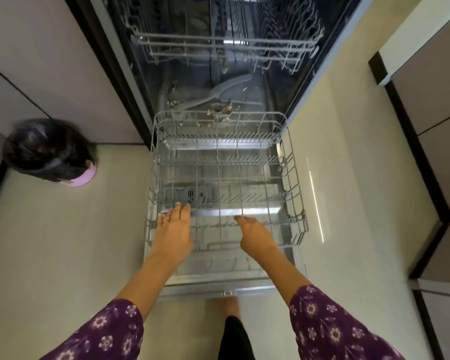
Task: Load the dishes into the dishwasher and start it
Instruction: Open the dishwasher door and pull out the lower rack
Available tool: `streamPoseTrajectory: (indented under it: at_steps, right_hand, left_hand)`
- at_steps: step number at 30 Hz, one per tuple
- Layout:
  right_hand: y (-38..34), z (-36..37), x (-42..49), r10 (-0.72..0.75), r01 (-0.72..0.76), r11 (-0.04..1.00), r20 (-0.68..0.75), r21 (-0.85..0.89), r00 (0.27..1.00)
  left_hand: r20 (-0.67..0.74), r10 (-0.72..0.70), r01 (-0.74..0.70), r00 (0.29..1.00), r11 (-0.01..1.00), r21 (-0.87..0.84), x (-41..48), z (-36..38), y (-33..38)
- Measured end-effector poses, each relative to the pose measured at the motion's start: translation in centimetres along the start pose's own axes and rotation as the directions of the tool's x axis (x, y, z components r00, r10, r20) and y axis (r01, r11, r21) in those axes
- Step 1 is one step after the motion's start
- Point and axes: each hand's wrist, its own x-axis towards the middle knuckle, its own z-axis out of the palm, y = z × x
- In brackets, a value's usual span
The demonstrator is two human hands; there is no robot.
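Observation:
The dishwasher (291,94) stands open in front of me, its door folded down flat. The grey wire lower rack (294,178) is pulled out over the door and holds no dishes. The upper rack (166,45) sits inside the dark tub, with a grey spray arm (226,87) and some food scraps below it. My left hand (173,227) reaches over the rack's near left part, fingers straight, a ring on one finger. My right hand (255,233) hovers over the rack's near middle with fingers loosely bent. Neither hand holds anything.
A small bin (50,152) lined with a black bag stands on the pale floor at the left. Cabinet fronts (431,100) run along the right side and more at the left. My foot (230,307) shows below the door's front edge.

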Motion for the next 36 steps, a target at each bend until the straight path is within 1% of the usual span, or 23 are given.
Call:
streamPoseTrajectory:
  at_steps: [2, 5, 9, 12, 14, 18, 20, 22, 23, 25, 29, 32, 36]
  right_hand:
    - [-0.4, -3.4, 3.0, -0.048, 0.049, 0.999, -0.132, 0.000, 0.990]
    - [-1.2, -9.8, 8.3, -0.097, 0.095, 0.995, -0.331, -0.024, 0.939]
    - [-2.1, -19.1, 15.3, -0.124, 0.111, 0.992, -0.535, -0.056, 0.836]
    - [-2.6, -25.2, 19.3, -0.195, 0.141, 0.981, -0.630, -0.135, 0.752]
    - [-2.5, -28.4, 21.8, -0.219, 0.126, 0.974, -0.640, -0.188, 0.737]
    - [-2.4, -31.9, 25.1, -0.233, 0.079, 0.957, -0.580, -0.277, 0.781]
    - [-2.4, -32.2, 25.6, -0.224, 0.070, 0.955, -0.547, -0.288, 0.807]
    - [-2.3, -31.7, 25.5, -0.209, 0.074, 0.964, -0.555, -0.255, 0.805]
    - [-2.3, -31.4, 25.5, -0.208, 0.082, 0.968, -0.575, -0.237, 0.791]
    - [-2.2, -31.1, 25.4, -0.206, 0.091, 0.972, -0.604, -0.215, 0.770]
    - [-2.5, -30.6, 24.4, -0.173, 0.070, 0.980, -0.623, -0.187, 0.763]
    - [-2.8, -29.4, 22.2, -0.156, 0.036, 0.979, -0.629, -0.199, 0.762]
    - [-3.0, -26.9, 18.1, -0.149, 0.026, 0.980, -0.637, -0.198, 0.756]
  left_hand:
    - [-0.048, 0.025, -0.025, 0.999, 1.000, -0.014, 3.0, -2.0, 0.8]
    - [-0.135, 0.065, -0.071, 0.989, 0.997, -0.036, 7.9, -5.6, 2.3]
    - [-0.301, 0.130, -0.139, 0.945, 0.990, -0.010, 14.8, -11.7, 4.0]
    - [-0.408, 0.166, -0.181, 0.898, 0.984, 0.002, 19.7, -16.5, 4.8]
    - [-0.436, 0.178, -0.196, 0.882, 0.981, 0.004, 22.8, -19.4, 5.3]
    - [-0.412, 0.175, -0.139, 0.894, 0.984, 0.114, 27.3, -23.8, 6.0]
    - [-0.345, 0.146, -0.097, 0.927, 0.983, 0.154, 28.7, -24.8, 6.2]
    - [-0.241, 0.106, -0.061, 0.965, 0.981, 0.185, 29.2, -24.9, 6.0]
    - [-0.204, 0.088, -0.049, 0.975, 0.981, 0.190, 29.2, -24.8, 5.9]
    - [-0.186, 0.070, -0.034, 0.980, 0.981, 0.191, 28.9, -24.4, 5.7]
    - [-0.165, 0.063, -0.036, 0.984, 0.986, 0.160, 28.0, -24.5, 5.7]
    - [-0.167, 0.073, -0.041, 0.983, 0.981, 0.188, 26.2, -23.7, 5.5]
    - [-0.177, 0.081, -0.043, 0.981, 0.977, 0.211, 21.8, -21.4, 5.0]
